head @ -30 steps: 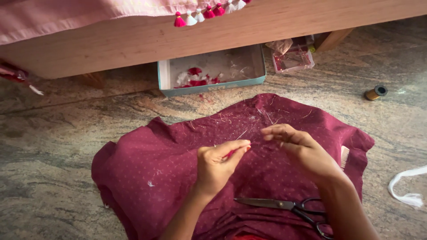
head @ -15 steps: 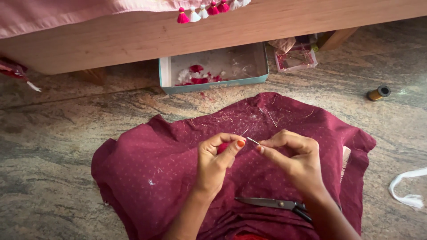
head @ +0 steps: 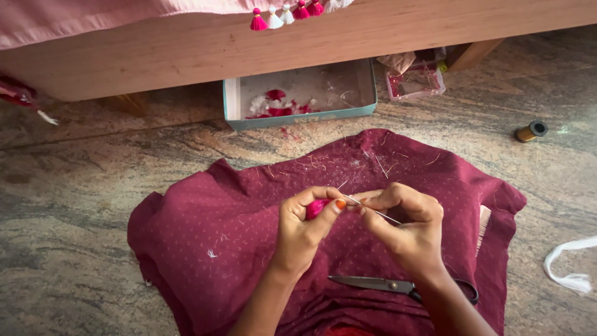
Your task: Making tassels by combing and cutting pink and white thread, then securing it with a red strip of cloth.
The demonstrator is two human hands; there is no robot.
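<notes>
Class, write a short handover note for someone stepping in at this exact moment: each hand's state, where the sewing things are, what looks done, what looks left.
Left hand: pinches a small pink tassel between thumb and fingers.
Right hand: holds a thin needle at the tassel; whether it carries thread cannot be told.
Both work above the maroon cloth spread on the stone floor.
Scissors lie shut on the cloth by the right wrist.
Open box with pink and white scraps sits under the wooden frame; gold thread spool lies to the right.
Done: finished tassels hang above.
Left: this tassel is unfinished in the hands.
</notes>
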